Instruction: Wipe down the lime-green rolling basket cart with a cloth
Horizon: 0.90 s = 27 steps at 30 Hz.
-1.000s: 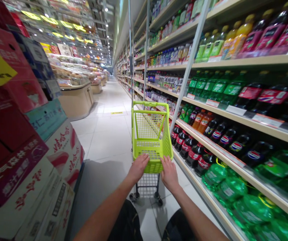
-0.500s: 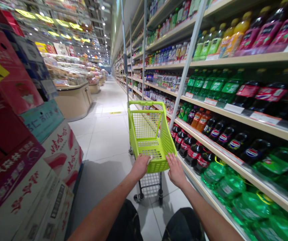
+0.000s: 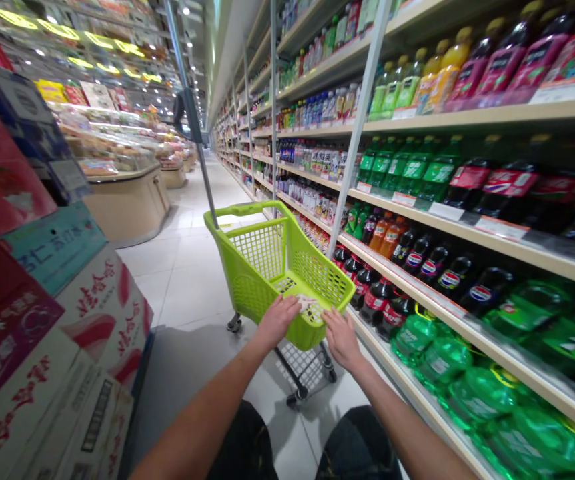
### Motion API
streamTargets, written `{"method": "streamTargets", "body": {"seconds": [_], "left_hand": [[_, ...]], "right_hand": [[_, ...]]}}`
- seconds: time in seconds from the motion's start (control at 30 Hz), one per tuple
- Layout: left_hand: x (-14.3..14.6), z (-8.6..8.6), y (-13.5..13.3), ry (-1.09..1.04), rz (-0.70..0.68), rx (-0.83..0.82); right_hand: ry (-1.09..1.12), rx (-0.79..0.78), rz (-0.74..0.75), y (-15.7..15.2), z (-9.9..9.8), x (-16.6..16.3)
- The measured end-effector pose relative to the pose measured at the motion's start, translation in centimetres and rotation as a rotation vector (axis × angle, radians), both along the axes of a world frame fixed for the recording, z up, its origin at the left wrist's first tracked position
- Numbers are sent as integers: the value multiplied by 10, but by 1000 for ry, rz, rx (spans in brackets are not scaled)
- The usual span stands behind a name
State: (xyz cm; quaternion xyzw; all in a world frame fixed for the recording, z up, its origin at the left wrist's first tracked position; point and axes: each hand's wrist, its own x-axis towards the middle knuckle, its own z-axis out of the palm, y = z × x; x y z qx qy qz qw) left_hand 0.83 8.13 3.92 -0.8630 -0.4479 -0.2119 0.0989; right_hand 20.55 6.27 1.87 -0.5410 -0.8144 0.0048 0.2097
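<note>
Left hand [image 3: 278, 320] and right hand [image 3: 342, 340] already touch the green cart [image 3: 247, 283] at its near edge; I cannot tell whether either grip is clenched. The cart stands angled beside shelves [image 3: 412, 214], mostly unfilled.

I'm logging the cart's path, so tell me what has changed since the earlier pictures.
The green cart has turned: its far end, with the pole, has swung left, away from the shelves. More of a pale crumpled thing shows by the left hand. Left and right hand stay at the near rim; the shelved bottles look unchanged.
</note>
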Motion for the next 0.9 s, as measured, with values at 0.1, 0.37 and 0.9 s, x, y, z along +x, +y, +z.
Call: {"method": "streamTargets", "body": {"seconds": [0.1, 0.37, 0.9], "left_hand": [[14, 0, 1, 25, -22, -30], [-12, 7, 7, -30, 65, -74], [-70, 20, 5, -37, 281, -28]], "right_hand": [[48, 12, 18, -7, -3, -10], [64, 52, -16, -1, 4, 0], [-31, 96, 68, 13, -8, -14]]}}
